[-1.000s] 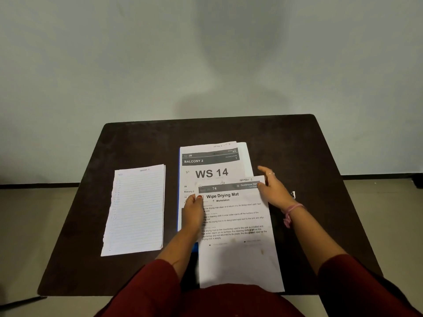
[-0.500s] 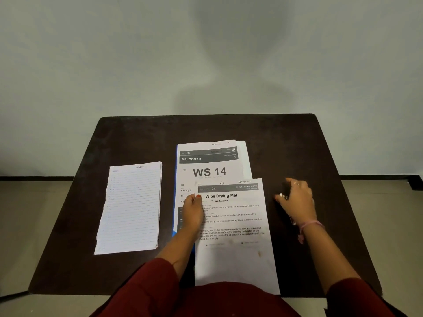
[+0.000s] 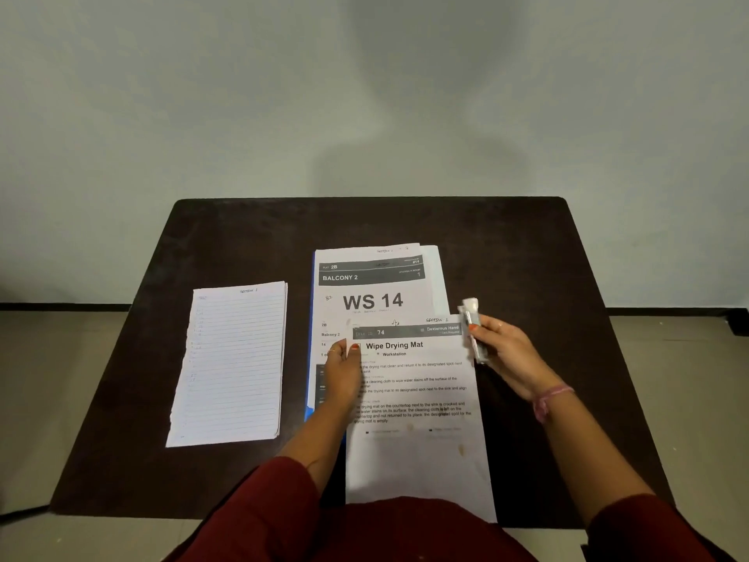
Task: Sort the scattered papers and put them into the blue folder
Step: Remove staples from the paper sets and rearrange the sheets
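Note:
A printed sheet headed "Wipe Drying Mat" [image 3: 417, 440] lies nearest me, overlapping a stack topped by a "WS 14" sheet [image 3: 373, 302]. Under that stack only a thin edge of the blue folder [image 3: 309, 415] shows. My left hand [image 3: 342, 375] pinches the left edge of the "Wipe Drying Mat" sheet, thumb on top. My right hand [image 3: 506, 354] grips a small white and grey stapler-like object [image 3: 472, 330] upright at the sheet's top right corner. A stack of lined paper [image 3: 231, 363] lies apart to the left.
Everything rests on a dark brown table [image 3: 527, 257] that stands against a plain pale wall. The near end of the "Wipe Drying Mat" sheet hangs over the table's front edge toward my red-clad lap.
My right hand left the sheet's top right corner, reached to the table on the right, and came back holding the small white and grey object. My left hand kept its pinch.

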